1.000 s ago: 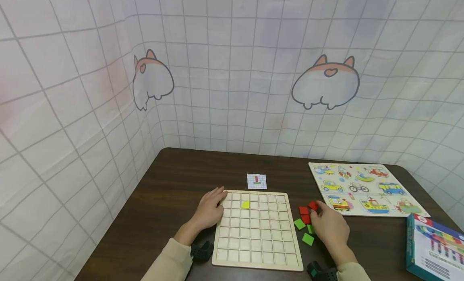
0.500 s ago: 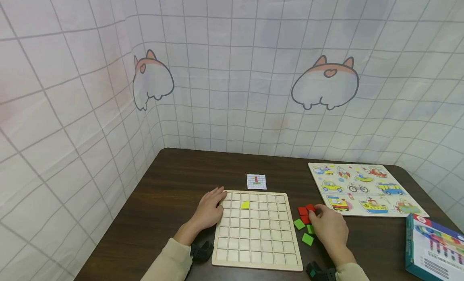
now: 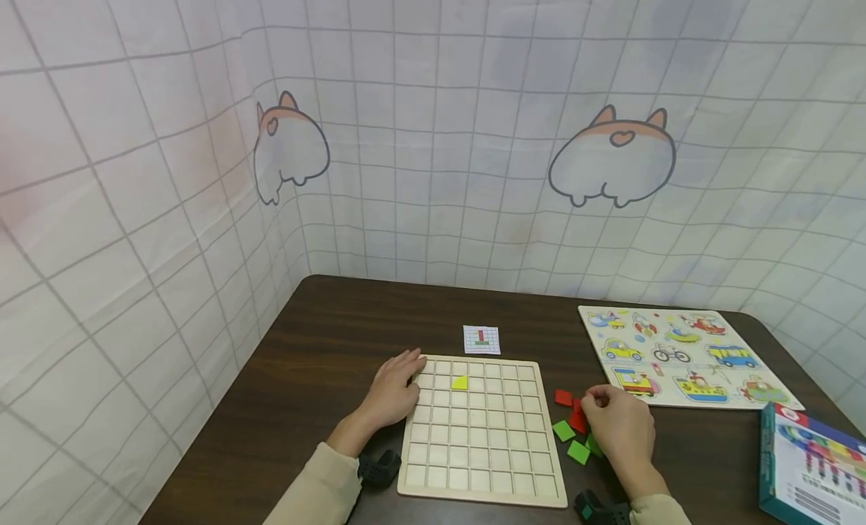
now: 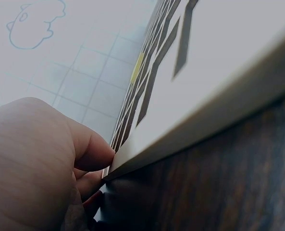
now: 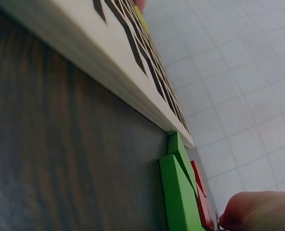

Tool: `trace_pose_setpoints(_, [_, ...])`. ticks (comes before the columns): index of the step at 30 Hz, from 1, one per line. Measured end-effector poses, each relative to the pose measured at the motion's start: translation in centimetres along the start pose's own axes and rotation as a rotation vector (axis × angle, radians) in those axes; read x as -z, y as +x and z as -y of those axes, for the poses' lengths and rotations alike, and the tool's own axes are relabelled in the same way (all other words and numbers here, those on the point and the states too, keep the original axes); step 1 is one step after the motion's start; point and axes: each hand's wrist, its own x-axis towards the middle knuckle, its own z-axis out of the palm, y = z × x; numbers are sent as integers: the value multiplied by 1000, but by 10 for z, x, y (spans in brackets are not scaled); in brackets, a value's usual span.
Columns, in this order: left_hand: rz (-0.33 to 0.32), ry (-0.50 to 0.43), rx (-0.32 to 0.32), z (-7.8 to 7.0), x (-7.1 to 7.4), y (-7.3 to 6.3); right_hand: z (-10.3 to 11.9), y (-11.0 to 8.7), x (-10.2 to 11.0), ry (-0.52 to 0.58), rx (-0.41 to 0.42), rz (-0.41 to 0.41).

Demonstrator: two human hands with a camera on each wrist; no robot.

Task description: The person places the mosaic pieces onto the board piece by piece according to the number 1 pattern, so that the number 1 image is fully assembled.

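Observation:
My left hand (image 3: 392,389) rests at the far left corner of a pale wooden grid board (image 3: 480,457), its thumb against the rim in the left wrist view. One yellow tile (image 3: 460,383) lies in the grid near the top. To the right of the board, my right hand (image 3: 621,427) pinches at a red tile (image 3: 577,406) with thumb and index finger; its fingers partly cover that tile. A second red tile (image 3: 563,397) lies beside it. Several green tiles (image 3: 578,452) sit just below, close to the board's right edge.
A small printed grid card (image 3: 481,340) with a red and green pattern lies beyond the board. At the back right is a picture puzzle board (image 3: 690,359) with vehicles. A boxed set (image 3: 815,465) stands at the right edge of the dark table (image 3: 352,322).
The red tiles have shifted slightly and spread apart under my right fingertips, and the green tiles have moved a little. My left hand has stayed at the board's edge.

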Motion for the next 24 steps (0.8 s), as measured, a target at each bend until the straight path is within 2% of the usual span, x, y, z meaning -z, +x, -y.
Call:
trace_pose_setpoints(3, [0,2,-6,0,0,1,0,0,0,5,-15,34])
trace_pose_setpoints(7, [-6,-6,-6,0,0,1,1,1,2,9,-36,133])
trace_pose_setpoints(10, [-8,-8,-7,0,0,0,2,1,4,1,-10,229])
trace_pose_setpoints(13, [-4,-6,-3,0,0,0,3,-1,5,-26,51,297])
trace_pose_setpoints(17, [0,-7,9,0,1,-1,5,-2,5,-59,111,326])
trace_pose_setpoints(24, [1,-12,1,-1,0,-1,6,-1,4,-46,129,323])
